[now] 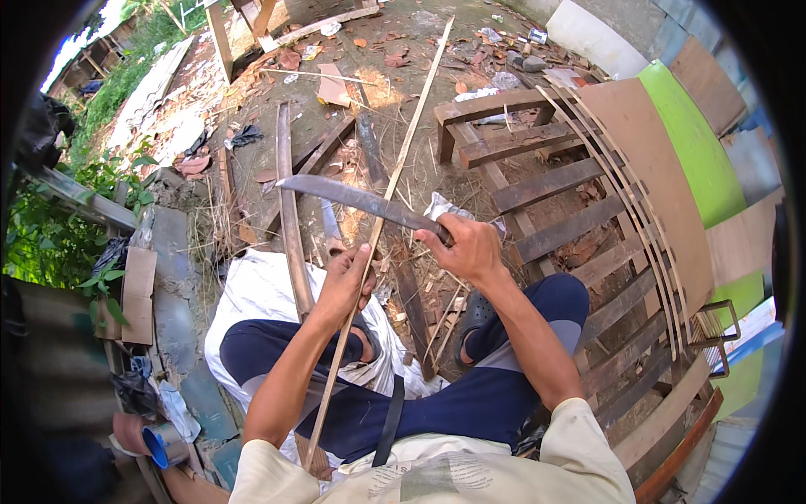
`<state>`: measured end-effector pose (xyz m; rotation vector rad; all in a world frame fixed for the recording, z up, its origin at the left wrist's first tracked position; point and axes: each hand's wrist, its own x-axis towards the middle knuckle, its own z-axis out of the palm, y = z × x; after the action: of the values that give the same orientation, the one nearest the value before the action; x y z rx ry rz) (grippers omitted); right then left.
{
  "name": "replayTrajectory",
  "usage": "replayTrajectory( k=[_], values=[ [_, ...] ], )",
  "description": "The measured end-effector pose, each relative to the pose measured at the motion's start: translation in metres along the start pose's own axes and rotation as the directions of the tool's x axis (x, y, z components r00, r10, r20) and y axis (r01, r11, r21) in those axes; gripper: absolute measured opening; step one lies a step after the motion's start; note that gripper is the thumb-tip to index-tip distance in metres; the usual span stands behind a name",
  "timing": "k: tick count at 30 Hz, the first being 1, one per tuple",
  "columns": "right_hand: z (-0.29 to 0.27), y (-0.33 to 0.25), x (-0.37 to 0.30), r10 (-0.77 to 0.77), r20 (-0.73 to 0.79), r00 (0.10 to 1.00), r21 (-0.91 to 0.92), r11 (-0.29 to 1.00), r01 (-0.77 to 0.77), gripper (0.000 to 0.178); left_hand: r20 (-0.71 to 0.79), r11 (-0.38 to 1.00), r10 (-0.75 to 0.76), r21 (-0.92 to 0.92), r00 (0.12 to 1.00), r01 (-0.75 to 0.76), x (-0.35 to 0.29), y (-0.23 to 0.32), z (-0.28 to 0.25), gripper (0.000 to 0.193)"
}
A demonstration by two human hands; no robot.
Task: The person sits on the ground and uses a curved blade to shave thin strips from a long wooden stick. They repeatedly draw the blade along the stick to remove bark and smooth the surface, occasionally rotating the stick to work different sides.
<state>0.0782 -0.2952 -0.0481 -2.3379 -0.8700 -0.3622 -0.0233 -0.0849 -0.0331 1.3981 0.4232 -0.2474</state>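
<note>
My left hand (342, 284) is closed around a long thin bamboo strip (421, 105), which runs from beside my hip up to the far middle of the view. In my right hand (470, 249) is the dark handle of a machete (357, 196). Its long grey blade points left and crosses the strip a little beyond my left hand; whether it touches cannot be told. Under my legs lies a white cloth sack (243, 290). A curved wooden piece (290, 210) stands out from beside my left knee.
To the right, a wooden slatted frame (558, 181) carries several long thin strips (631, 202). Brown and green boards (693, 139) lean beyond it. Planks (315, 155), leaves and shavings litter the ground ahead. A low concrete ledge (172, 286) with plants runs along my left.
</note>
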Motion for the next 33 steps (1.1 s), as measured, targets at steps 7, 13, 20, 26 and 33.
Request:
replayTrajectory(
  k=[7, 13, 20, 26, 33],
  values=[
    [0.01, 0.003, 0.004, -0.002, 0.043, 0.999, -0.041, 0.999, 0.004, 0.052, -0.049, 0.999, -0.027, 0.016, 0.998, 0.028, -0.012, -0.011, -0.008, 0.037],
    [0.017, -0.009, 0.006, -0.161, 0.027, 0.987, -0.009, 0.987, 0.161, 0.052, -0.078, 0.998, -0.013, 0.059, 0.997, 0.018, -0.018, -0.017, -0.019, 0.036],
    [0.006, 0.062, 0.044, 0.191, -0.042, 0.981, -0.103, 0.975, -0.194, 0.058, 0.023, 0.997, -0.007, 0.082, 1.0, 0.005, -0.019, -0.021, -0.016, 0.035],
    [-0.018, 0.067, 0.064, -0.091, 0.019, 0.996, -0.157, 0.983, 0.093, 0.059, 0.027, 0.998, 0.026, 0.05, 0.999, -0.027, -0.025, -0.013, -0.015, 0.034],
    [-0.042, 0.09, 0.1, -0.035, 0.008, 0.999, -0.149, 0.988, 0.036, 0.056, 0.084, 1.0, 0.02, -0.026, 0.996, -0.018, -0.034, -0.01, -0.021, 0.038]
  ],
)
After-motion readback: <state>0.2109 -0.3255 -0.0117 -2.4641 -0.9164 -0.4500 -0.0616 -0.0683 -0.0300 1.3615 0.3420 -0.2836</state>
